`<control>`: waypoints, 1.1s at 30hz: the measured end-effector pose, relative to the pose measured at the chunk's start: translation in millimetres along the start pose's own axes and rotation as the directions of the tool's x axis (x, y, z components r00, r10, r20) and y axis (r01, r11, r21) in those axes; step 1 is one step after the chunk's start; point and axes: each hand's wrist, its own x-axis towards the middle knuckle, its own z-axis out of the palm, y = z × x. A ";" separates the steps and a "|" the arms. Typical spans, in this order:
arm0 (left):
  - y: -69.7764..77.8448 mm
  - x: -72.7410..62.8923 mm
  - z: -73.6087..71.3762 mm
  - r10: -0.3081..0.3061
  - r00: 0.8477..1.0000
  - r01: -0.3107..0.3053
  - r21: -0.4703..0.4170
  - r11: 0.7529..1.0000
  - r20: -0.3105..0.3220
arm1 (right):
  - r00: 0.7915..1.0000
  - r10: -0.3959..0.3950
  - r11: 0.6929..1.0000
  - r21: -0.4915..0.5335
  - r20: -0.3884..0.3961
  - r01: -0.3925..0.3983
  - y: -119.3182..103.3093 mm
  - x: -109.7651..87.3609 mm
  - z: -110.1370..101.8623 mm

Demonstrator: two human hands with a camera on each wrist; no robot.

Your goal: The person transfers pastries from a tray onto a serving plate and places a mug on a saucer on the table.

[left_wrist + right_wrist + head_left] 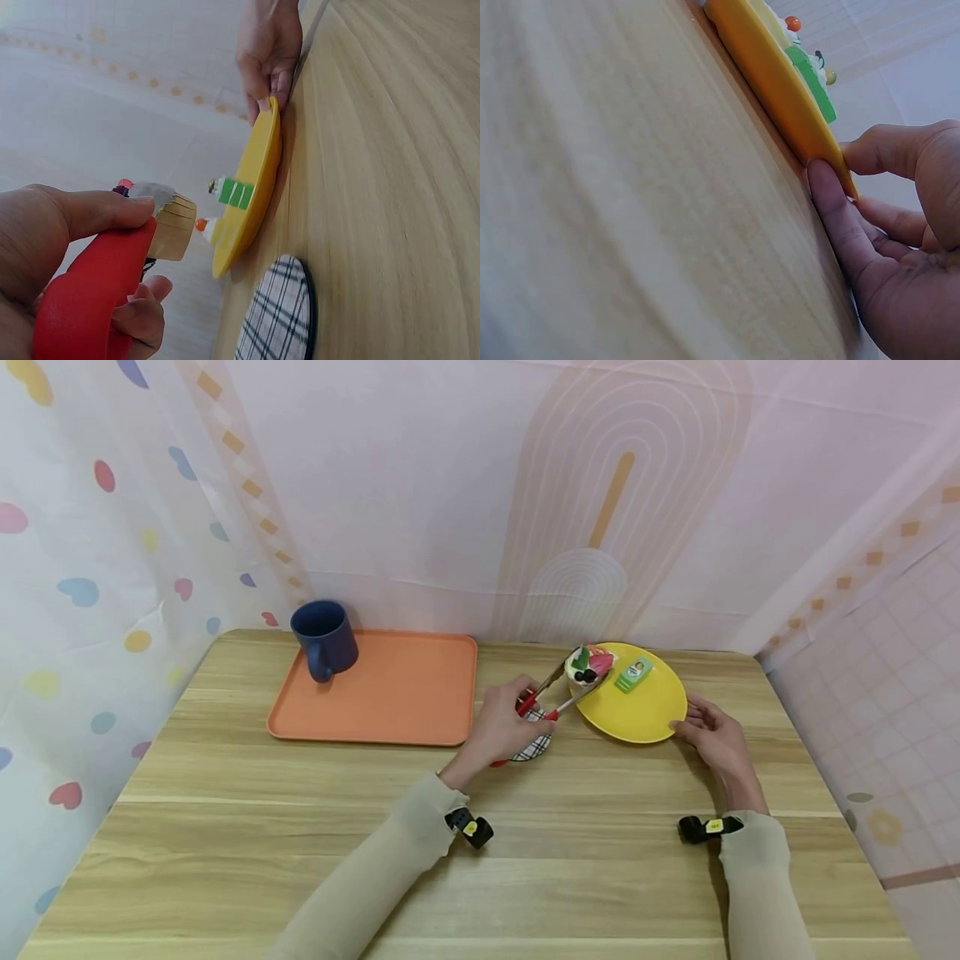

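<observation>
My left hand (pixel 501 720) grips red-handled tongs (pixel 97 292). Between the tips of the tongs is a small toy cupcake (pixel 585 667) topped with cream, dark berries, a green leaf and pink pieces. In the left wrist view its ridged tan base (pixel 174 229) shows above the plate. At the right, my right hand (pixel 716 743) pinches the rim of a yellow plate (pixel 637 718), thumb on top and fingers underneath. On that plate sit a green toy cake slice (pixel 633 674) and a pale yellow one with an orange ball (pixel 223 231), mostly hidden by the cupcake in the head view.
A plaid round mat (pixel 534 745) lies below my left hand, partly covered by it. Farther left is an orange tray (pixel 397 693) with a dark blue mug (pixel 330 639) on its back left corner. A patterned cloth backdrop (pixel 420 510) rises behind the wooden table (pixel 585 860).
</observation>
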 end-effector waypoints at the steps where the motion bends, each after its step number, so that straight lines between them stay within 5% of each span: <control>1: 1.1 0.6 1.3 -0.001 1.000 0.001 -0.004 1.000 0.007 | 1.000 0.001 1.000 0.001 0.001 -0.001 -0.1 -0.1 0.2; 24: 14.2 11.0 34.0 -0.026 0.993 0.031 -0.035 0.999 0.115 | 1.000 0.016 1.000 0.017 -0.006 -0.016 -1.2 1.5 3.6; 33: 13.4 15.2 49.1 -0.037 0.989 0.035 0.016 0.999 0.140 | 1.000 0.013 1.000 0.023 -0.006 -0.013 -0.7 1.8 3.4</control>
